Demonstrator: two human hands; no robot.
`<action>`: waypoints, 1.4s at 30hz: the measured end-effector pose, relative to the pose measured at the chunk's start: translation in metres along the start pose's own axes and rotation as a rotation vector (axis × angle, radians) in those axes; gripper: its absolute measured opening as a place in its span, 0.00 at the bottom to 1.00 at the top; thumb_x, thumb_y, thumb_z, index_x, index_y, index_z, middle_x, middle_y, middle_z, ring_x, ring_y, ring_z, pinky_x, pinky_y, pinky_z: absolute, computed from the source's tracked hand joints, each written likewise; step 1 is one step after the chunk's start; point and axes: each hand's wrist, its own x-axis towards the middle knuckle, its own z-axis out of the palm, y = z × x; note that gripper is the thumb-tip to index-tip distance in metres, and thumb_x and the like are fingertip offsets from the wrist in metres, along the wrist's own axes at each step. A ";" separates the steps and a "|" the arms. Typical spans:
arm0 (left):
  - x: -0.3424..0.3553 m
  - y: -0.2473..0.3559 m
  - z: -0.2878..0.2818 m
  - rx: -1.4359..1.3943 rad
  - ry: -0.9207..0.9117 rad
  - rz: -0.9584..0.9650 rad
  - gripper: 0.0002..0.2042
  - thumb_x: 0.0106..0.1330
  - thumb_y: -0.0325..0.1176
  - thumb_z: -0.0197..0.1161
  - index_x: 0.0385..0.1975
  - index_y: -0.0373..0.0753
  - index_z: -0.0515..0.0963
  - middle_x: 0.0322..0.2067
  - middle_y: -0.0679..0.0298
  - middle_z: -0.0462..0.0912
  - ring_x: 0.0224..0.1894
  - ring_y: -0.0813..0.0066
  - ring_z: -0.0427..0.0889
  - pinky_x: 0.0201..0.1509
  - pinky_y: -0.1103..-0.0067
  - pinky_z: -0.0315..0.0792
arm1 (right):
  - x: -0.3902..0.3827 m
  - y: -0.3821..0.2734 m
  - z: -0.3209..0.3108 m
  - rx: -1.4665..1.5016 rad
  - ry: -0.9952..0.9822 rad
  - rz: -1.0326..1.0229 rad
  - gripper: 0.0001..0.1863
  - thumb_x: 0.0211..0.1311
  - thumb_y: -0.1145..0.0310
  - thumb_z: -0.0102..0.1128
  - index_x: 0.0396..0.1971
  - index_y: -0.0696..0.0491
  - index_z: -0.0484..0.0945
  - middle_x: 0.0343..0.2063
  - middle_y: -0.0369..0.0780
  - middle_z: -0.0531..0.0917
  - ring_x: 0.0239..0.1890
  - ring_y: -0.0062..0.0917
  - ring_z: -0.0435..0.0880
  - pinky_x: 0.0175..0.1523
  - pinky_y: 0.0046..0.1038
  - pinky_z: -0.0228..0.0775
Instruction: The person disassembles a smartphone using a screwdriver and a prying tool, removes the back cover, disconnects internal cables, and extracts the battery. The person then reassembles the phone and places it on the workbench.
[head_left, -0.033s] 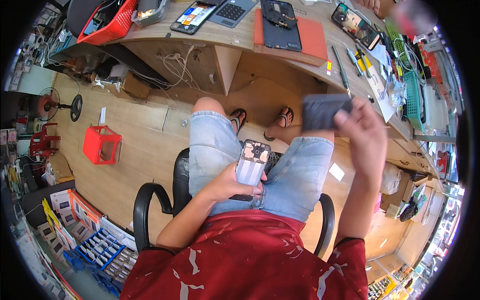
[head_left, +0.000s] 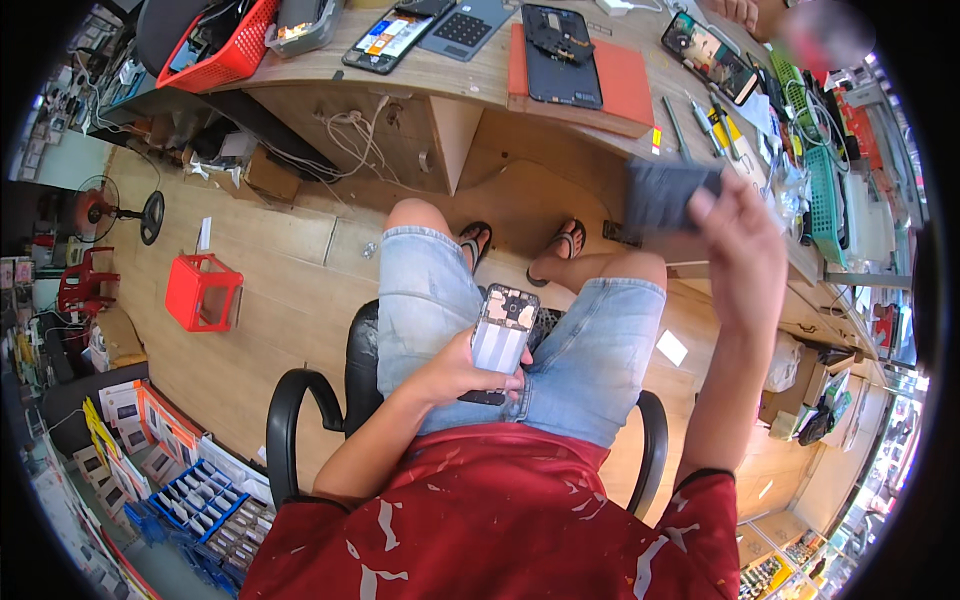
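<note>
An opened smartphone [head_left: 498, 345] rests over my lap, its back off and its circuit board and pale battery showing. My left hand [head_left: 452, 374] is closed around its lower part, with the thumb across it. To the right, my right hand [head_left: 742, 240] grips a dark, flat, rectangular piece [head_left: 662, 198] by its right edge. Motion blurs this piece, and I cannot tell whether it is cloth or stiff. It is held up in front of the desk's near edge, apart from the phone.
On the wooden desk [head_left: 480, 84] lie a dark phone shell [head_left: 560, 72] on an orange-red pad [head_left: 634, 92], a lit phone [head_left: 386, 42], another phone [head_left: 710, 57] and several hand tools [head_left: 722, 125]. A red basket [head_left: 222, 62] stands at the left. A red stool [head_left: 204, 292] is on the floor.
My right hand has moved slightly up and to the right with the dark rectangular piece. The left hand and the opened phone have stayed nearly in place.
</note>
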 end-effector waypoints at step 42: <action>0.028 -0.012 -0.031 -0.121 -0.087 -0.056 0.22 0.65 0.22 0.78 0.58 0.32 0.81 0.49 0.55 0.90 0.45 0.64 0.93 0.53 0.66 0.88 | 0.319 -0.085 0.050 -0.253 -0.146 -0.430 0.31 0.79 0.68 0.66 0.74 0.69 0.72 0.62 0.48 0.85 0.61 0.32 0.86 0.66 0.32 0.79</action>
